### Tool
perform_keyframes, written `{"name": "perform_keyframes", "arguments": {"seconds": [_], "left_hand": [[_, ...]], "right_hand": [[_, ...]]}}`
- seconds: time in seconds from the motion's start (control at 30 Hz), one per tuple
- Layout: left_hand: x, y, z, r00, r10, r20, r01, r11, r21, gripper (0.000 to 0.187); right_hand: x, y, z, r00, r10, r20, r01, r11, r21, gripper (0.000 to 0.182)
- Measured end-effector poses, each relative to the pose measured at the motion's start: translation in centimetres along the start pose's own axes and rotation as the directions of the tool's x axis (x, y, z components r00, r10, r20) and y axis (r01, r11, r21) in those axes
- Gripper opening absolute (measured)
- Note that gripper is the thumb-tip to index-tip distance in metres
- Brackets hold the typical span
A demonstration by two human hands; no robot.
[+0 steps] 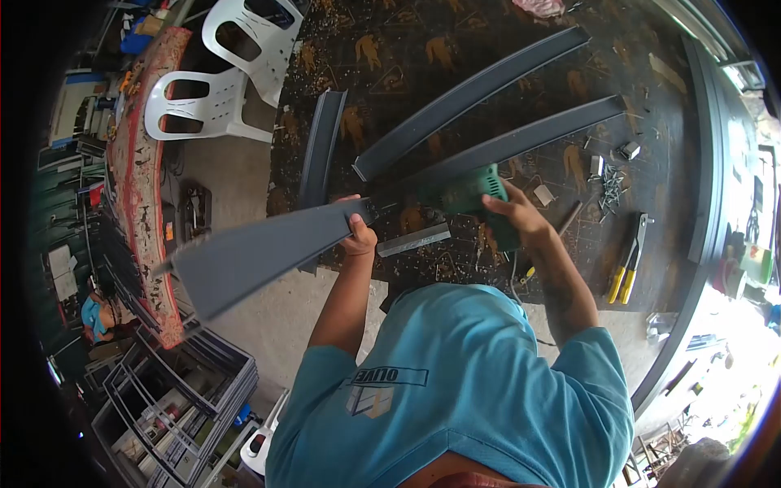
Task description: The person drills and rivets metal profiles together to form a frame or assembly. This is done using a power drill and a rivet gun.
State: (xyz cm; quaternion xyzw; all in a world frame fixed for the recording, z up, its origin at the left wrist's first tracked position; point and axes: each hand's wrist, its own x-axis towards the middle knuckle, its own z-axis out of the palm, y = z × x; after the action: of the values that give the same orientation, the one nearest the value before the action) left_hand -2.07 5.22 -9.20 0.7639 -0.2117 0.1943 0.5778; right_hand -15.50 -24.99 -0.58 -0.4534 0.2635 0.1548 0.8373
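My left hand (pixel 359 237) is wrapped around the near end of a grey metal profile (pixel 264 248), which reaches out to the left past the table edge. My right hand (pixel 521 213) grips a green power drill (pixel 465 192) by its handle, its nose pointing left toward the held end of the profile. The drill's tip is hard to make out against the dark table. Just below the drill lies a short silver bar (pixel 415 240). Two long grey profiles (pixel 472 102) rest on the table beyond my hands, and a shorter grey profile (pixel 322 142) lies at the left.
On the dark table (pixel 390 49) at the right are a pile of screws (pixel 610 193), small metal brackets (pixel 630 150), a thin rod (pixel 569 218) and a yellow-handled tool (pixel 630 262). White plastic chairs (pixel 203 106) stand left. Metal frames (pixel 179 398) and another person (pixel 99 317) are lower left.
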Motion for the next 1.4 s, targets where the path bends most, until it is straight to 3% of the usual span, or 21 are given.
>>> {"name": "perform_keyframes", "arguments": {"seconds": [0.13,0.3,0.37,0.67,0.73,0.93,1.07,1.27,1.4], "left_hand": [[0.3,0.6,1.0,0.991,0.051,-0.124,-0.045,0.998,0.05,0.042],[0.3,0.5,0.6,0.999,0.023,-0.048,-0.017,0.991,0.131,0.044],[0.1,0.0,1.0,0.986,0.097,-0.139,-0.088,0.994,0.066,0.043],[0.8,0.7,0.8,0.993,0.097,-0.067,-0.091,0.992,0.09,0.037],[0.8,0.5,1.0,0.991,0.111,-0.078,-0.105,0.992,0.071,0.037],[0.8,0.2,1.3,0.989,0.122,-0.088,-0.117,0.991,0.057,0.036],[1.3,0.6,1.2,0.988,0.133,-0.074,-0.126,0.988,0.09,0.035],[1.4,0.4,1.6,0.98,0.161,-0.114,-0.147,0.982,0.121,0.033],[1.1,0.1,0.6,0.989,0.148,0.009,-0.148,0.979,0.143,0.031]], "right_hand": [[2.7,0.2,1.5,0.995,0.066,0.075,-0.068,0.997,0.022,0.055],[4.0,-0.3,2.0,0.991,0.113,0.07,-0.118,0.991,0.066,0.056],[4.1,-0.2,2.0,0.99,0.122,0.073,-0.129,0.988,0.088,0.056],[4.4,-0.4,2.5,0.997,0.082,0.017,-0.082,0.995,0.048,0.064],[4.6,-0.6,2.1,0.987,0.142,0.081,-0.148,0.986,0.08,0.062],[5.5,-0.9,1.8,0.965,0.14,0.223,-0.144,0.99,0.004,0.07],[6.1,-2.7,2.3,0.967,0.184,0.176,-0.157,0.975,-0.158,0.067],[6.5,-2.6,2.2,0.967,0.185,0.172,-0.164,0.978,-0.132,0.063],[6.9,-2.6,2.1,0.968,0.167,0.189,-0.141,0.979,-0.145,0.063]]}}
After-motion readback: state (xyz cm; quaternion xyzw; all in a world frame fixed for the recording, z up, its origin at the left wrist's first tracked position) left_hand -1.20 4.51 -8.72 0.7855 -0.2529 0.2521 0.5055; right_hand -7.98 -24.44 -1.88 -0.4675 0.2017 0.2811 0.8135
